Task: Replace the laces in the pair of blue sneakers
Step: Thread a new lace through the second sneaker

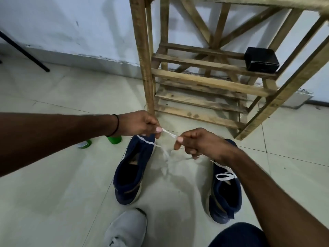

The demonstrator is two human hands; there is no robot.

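Your left hand pinches white lace at fingertips. Your right hand pinches same lace close by, short taut stretch between them. Rest of lace hangs below hands, blurred. Hands held above tiled floor, between two blue sneakers: left-side sneaker under your left hand, right-side sneaker partly behind your right forearm, white lace loop on top. Wooden rack ahead, black box on slat. Grey shoe at bottom edge.
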